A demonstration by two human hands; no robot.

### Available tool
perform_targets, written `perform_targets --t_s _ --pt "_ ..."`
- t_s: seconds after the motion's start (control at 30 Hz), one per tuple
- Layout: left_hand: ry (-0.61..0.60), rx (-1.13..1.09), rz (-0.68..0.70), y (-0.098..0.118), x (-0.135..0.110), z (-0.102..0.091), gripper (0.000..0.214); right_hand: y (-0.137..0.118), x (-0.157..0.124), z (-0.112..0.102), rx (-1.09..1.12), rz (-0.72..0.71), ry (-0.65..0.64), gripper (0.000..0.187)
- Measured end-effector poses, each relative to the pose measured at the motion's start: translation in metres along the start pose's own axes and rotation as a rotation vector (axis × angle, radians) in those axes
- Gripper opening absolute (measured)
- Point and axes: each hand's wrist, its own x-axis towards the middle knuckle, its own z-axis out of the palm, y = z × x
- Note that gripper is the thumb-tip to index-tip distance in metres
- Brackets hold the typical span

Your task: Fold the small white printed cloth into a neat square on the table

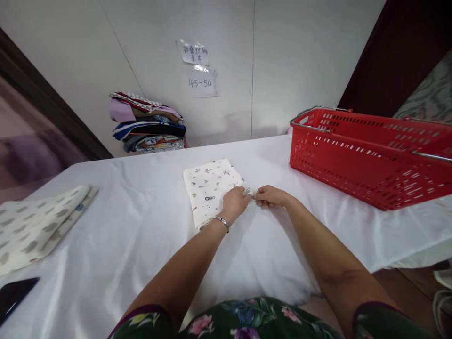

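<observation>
A white cloth (208, 183) with small printed motifs lies folded into a rough square on the white-covered table. My left hand (236, 201) is over its right edge, with the fingers closed on the fabric there. Just to the right, my right hand (270, 196) pinches the gathered right edge of the same cloth. Bunched folds show between the two hands, and the fingertips are partly hidden in them.
A red plastic basket (339, 165) with metal handles stands at the right. Folded cloths (42, 221) lie at the left, near a dark flat device (16, 296). A stack of folded textiles (150, 125) rises at the back beside the wall, where paper signs (203, 84) hang.
</observation>
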Motion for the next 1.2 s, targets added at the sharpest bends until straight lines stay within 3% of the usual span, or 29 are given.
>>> perform_targets --t_s 0.27,0.6,0.8,1.0,1.2 --pt "-0.022 0.175 0.177 0.01 -0.004 -0.004 0.019 0.004 0.009 0.002 0.084 -0.035 0.038 0.014" --pt "0.003 0.109 0.135 0.002 -0.005 0.002 0.027 -0.001 0.008 0.001 0.206 -0.031 0.019 0.013" --pt "-0.033 0.104 0.104 -0.001 0.001 0.0 0.02 -0.002 0.0 -0.006 0.121 0.042 0.016 0.014" --pt "-0.068 0.082 0.078 0.0 0.001 -0.003 0.02 0.002 0.004 0.006 0.017 0.046 -0.042 0.02" --pt "-0.041 0.141 0.16 0.004 0.0 -0.006 0.019 0.001 0.01 0.009 0.137 0.021 0.016 0.019"
